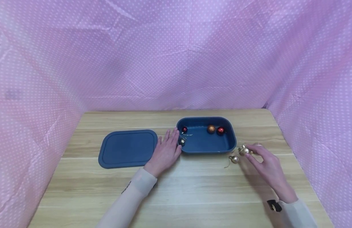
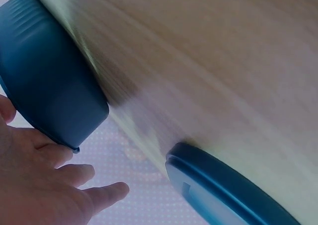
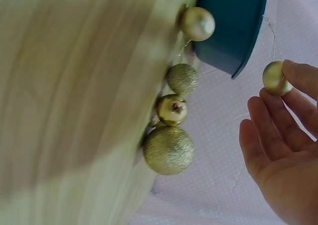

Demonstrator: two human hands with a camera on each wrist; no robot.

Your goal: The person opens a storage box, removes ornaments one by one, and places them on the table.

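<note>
My right hand [image 1: 268, 166] pinches a small gold bauble [image 3: 276, 78] between thumb and fingertips, its thin cord sticking up. The bauble is raised off the table, just right of the blue box [image 1: 203, 142]. In the head view my left hand [image 1: 164, 155] lies at the box's left end, fingertips at the rim and fingers mostly straight. Inside the box are an orange bauble [image 1: 211, 129], a red bauble [image 1: 220, 130], a small dark red one [image 1: 184, 129] and a dark shiny one [image 1: 182, 141].
Several gold baubles rest on the table beside the box's right end: a satin one [image 3: 198, 24], a glittery one [image 3: 182, 78], a shiny one [image 3: 172, 110] and a large glittery one [image 3: 169, 150]. Left of the box lies its flat blue lid [image 1: 128, 148]. Pink dotted cloth [image 1: 176, 63] surrounds the table.
</note>
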